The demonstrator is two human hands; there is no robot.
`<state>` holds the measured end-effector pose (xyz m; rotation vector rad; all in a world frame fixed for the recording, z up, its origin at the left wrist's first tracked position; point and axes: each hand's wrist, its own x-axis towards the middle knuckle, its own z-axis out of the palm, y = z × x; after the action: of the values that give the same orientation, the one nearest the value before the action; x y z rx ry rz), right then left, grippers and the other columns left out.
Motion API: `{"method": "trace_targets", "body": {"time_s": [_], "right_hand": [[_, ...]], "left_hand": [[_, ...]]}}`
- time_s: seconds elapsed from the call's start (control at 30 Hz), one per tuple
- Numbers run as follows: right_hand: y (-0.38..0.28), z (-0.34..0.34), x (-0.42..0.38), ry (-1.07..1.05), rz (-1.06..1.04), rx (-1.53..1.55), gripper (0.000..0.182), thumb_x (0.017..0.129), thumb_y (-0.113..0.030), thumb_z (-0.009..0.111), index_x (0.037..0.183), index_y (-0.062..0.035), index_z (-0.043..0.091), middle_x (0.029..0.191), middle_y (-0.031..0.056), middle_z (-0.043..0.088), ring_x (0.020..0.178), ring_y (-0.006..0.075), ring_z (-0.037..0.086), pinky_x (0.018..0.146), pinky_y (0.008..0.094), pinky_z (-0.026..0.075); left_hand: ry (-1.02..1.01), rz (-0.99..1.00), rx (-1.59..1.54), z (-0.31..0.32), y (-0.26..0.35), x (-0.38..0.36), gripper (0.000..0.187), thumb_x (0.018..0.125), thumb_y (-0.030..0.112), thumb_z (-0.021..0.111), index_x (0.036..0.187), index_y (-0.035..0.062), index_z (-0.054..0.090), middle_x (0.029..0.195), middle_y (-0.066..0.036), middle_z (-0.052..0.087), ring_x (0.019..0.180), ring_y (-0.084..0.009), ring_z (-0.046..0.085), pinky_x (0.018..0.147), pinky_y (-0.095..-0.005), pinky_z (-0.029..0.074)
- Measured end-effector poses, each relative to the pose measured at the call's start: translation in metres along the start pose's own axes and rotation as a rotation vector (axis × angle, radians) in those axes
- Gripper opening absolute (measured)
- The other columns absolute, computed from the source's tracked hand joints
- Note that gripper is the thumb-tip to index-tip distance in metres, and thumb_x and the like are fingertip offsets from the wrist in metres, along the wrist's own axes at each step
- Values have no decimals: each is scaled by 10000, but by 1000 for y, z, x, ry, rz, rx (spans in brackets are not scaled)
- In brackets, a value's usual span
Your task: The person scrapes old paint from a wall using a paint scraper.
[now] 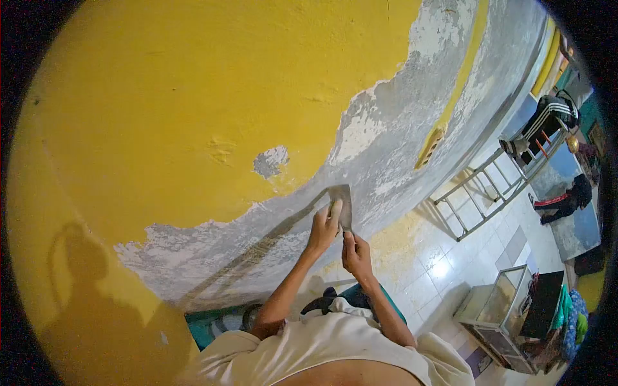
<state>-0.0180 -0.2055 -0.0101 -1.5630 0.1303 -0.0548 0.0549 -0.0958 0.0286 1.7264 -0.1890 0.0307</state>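
Note:
A flat-bladed scraper (345, 204) lies with its wide blade against the bare grey part of the wall (380, 154). My right hand (356, 257) is closed around its handle. Higher up, my left hand (324, 226) grips the blade's left side, its fingers at the metal. Yellow paint (193, 116) covers the wall to the left and above, with a ragged peeled border. One small grey bare patch (271, 161) shows inside the yellow. The scraper's front edge meets the wall near the shadow of my arms.
A metal ladder (479, 193) stands on the tiled floor at right, with people in dark clothes (566, 201) beyond it. A glass-sided cabinet (502, 302) holds piled items at lower right. Yellow flakes (393, 241) litter the floor by the wall. Something green (203, 328) is below me.

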Motion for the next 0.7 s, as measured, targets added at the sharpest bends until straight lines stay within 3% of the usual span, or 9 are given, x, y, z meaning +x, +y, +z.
{"method": "trace_targets", "body": {"time_s": [0.07,0.2,0.27,0.43,0.5,0.57,0.63,0.67,0.7], "right_hand": [[18,-16,-13,22,-1,-210,374,962,-316,451,877,24,581,566,112,508,528,150,495,494,314,380],[28,-45,-31,132,21,-436,331,934,-303,513,922,20,585,620,165,555,547,175,525,525,326,413],[37,-53,-39,151,-1,-446,330,933,-306,520,900,18,575,596,137,547,535,162,512,509,312,399],[23,-50,-27,254,135,19,233,954,-277,497,904,-49,483,526,-8,435,434,74,404,411,244,311],[-3,-38,-18,202,87,112,190,967,-247,467,957,-57,465,522,0,434,408,60,395,376,227,306],[-32,-20,-8,142,-17,184,177,975,-234,448,955,-58,452,520,-8,428,398,64,395,361,220,307],[-59,-7,0,103,-143,313,172,975,-226,446,957,-55,449,521,-7,433,400,64,400,357,220,308],[-70,-2,2,112,-143,320,172,976,-223,446,952,-53,449,518,-4,430,397,65,400,356,220,309],[-74,-1,5,81,-160,343,170,976,-221,446,955,-52,452,516,-1,429,396,63,401,356,218,309]], "left_hand": [[-62,-44,104,-15,-10,-15,335,946,290,456,863,7,615,617,-40,538,525,-104,461,475,-285,361],[326,494,565,-39,50,-16,184,897,166,532,964,36,644,947,-114,661,829,-262,630,703,-339,482],[453,963,647,-60,92,5,197,857,151,576,1018,75,661,1103,-107,623,1094,-289,538,923,-419,394],[773,1021,1367,-49,108,55,402,866,239,536,1268,250,560,1391,-8,445,1341,-304,287,1083,-487,124],[734,949,1365,-34,100,56,435,877,260,501,1307,323,508,1447,27,367,1363,-261,267,1090,-506,99],[326,1020,1548,-28,85,57,385,857,325,520,1222,227,594,1405,-80,420,1335,-259,316,1063,-567,120],[-144,1003,1453,-21,58,50,393,824,301,548,1152,97,622,1375,-121,444,1319,-231,346,1077,-489,188],[-387,831,1293,-21,31,48,431,834,209,513,1211,3,550,1400,-106,412,1341,-180,311,1118,-343,199],[-386,840,1295,-20,12,47,431,834,209,513,1211,3,550,1400,-106,412,1341,-180,311,1118,-343,199]]}}
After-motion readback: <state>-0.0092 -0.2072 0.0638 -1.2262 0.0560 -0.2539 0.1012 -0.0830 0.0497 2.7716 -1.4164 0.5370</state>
